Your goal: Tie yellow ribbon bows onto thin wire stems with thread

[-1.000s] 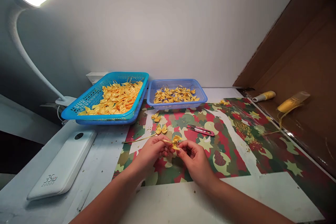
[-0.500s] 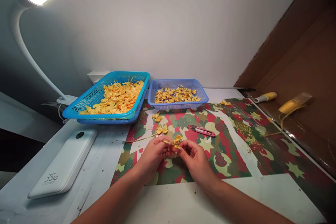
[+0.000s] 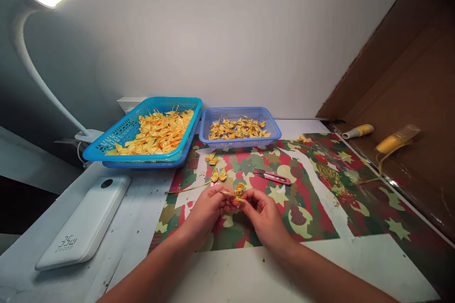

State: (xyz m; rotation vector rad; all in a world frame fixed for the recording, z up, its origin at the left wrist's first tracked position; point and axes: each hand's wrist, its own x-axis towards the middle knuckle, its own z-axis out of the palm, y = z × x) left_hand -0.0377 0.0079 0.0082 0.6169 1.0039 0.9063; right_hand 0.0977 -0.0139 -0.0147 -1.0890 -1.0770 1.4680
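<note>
Between my two hands is a small gold ribbon bow (image 3: 239,190), pinched from both sides above the patterned sheet. My left hand (image 3: 212,201) is closed on the bow's left side, where a thin gold cord shows along the fingertips. The thumb and forefinger of my right hand (image 3: 261,208) grip its right edge. Just beyond my left hand lies another gold bow (image 3: 218,175), with gold cord (image 3: 188,188) stretching left from beside it. A third bow (image 3: 211,158) rests farther back. Thread snips (image 3: 272,177) with a pink handle lie beyond my right hand.
A blue basket (image 3: 95,151) full of yellow bows stands at back left, beside a smaller lilac basket (image 3: 241,143) of corded bows. A white power bank (image 3: 85,222) lies left, under a lamp (image 3: 31,66). Thread spools (image 3: 394,139) and a cardboard wall (image 3: 401,57) are at right.
Both hands keep hold of the bow in nearly the same place. The whole view has shifted very slightly; nothing has been put down or picked up.
</note>
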